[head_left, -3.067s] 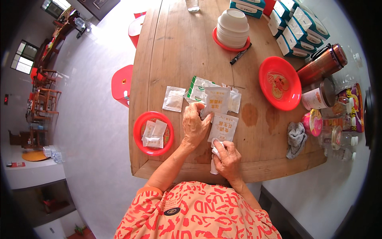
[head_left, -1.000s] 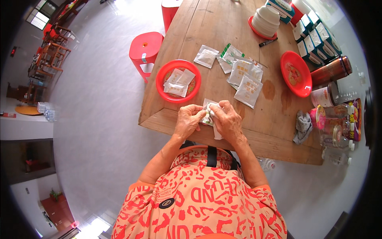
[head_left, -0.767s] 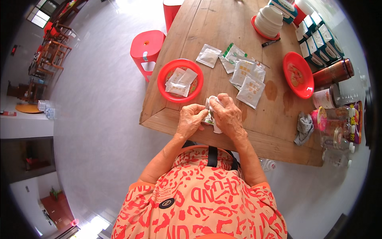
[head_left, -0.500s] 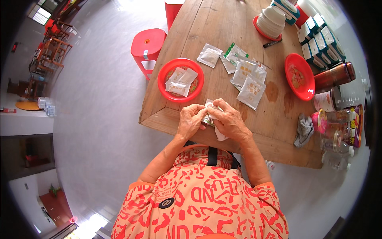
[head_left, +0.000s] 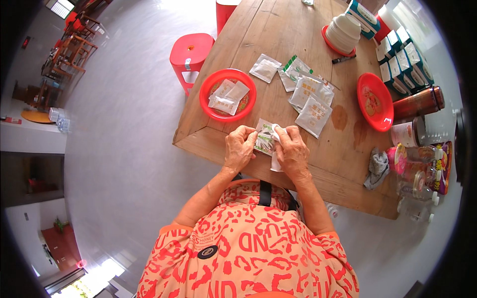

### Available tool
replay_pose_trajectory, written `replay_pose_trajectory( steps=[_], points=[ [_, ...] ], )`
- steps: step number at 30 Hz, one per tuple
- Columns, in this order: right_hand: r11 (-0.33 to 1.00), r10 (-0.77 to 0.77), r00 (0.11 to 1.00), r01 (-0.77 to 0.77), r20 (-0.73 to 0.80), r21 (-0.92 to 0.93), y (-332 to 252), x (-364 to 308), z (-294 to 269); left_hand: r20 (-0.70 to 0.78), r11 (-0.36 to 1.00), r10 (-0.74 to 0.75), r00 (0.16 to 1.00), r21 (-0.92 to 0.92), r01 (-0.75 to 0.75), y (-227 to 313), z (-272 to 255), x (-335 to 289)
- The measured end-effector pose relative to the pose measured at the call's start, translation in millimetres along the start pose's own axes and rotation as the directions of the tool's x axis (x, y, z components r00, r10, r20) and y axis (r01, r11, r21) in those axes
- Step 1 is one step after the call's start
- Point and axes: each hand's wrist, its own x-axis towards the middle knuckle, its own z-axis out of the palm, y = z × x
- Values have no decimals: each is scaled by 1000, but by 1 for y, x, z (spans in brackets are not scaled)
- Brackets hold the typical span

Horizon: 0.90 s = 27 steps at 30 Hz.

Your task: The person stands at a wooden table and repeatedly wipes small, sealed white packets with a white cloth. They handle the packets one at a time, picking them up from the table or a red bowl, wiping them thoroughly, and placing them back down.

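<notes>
Close to the near edge of the table (head_left: 318, 175), my left hand (head_left: 240, 148) pinches the left edge of a small silvery sachet with green print (head_left: 265, 135). My right hand (head_left: 294, 153) is closed on a crumpled white tissue (head_left: 276, 164), at the sachet's right side. Its fingertips touch the sachet or lie just above it; I cannot tell which. Beyond my left hand stands a round red plastic dish (head_left: 204, 95) with several white sachets (head_left: 225, 105) in it. More flat sachets (head_left: 314, 115) lie overlapping to the right, and a single white one (head_left: 264, 68) lies farther off.
A red oval plate (head_left: 385, 116) and a grey rag (head_left: 377, 168) lie at the right. Behind them stand a copper-coloured flask (head_left: 420, 102), clear bottles (head_left: 417, 207) and tissue packs (head_left: 407, 67). Stacked white bowls (head_left: 343, 32) stand far back. A red stool (head_left: 191, 52) is at the left.
My hands have moved apart from their pinch at the sachet's top, the right one to the right with the tissue. More of the sachet's printed face shows now. The view has shifted slightly.
</notes>
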Motion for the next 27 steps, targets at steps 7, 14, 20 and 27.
replay_pose_trajectory(
  steps=[7, 14, 20, 27],
  points=[
    [995, -73, 997, 73, 3, 67, -3, 5, -18, -21, 997, -33, 999, -73, 31, 0, 1, -1],
    [938, -304, 949, 283, 86, 199, -12, -3, -4, -32, 958, -96, 995, -274, 84, -11, 2, -2],
    [943, -329, 936, 319, 124, 97, 9, -15, -17, -156, 969, 183, 971, 195, -151, 3, 6, -20],
    [880, -475, 868, 469, 146, 73, 23, -11, -24, 74, 482, 700, 711, 685, -546, 12, 4, -12]
  ],
)
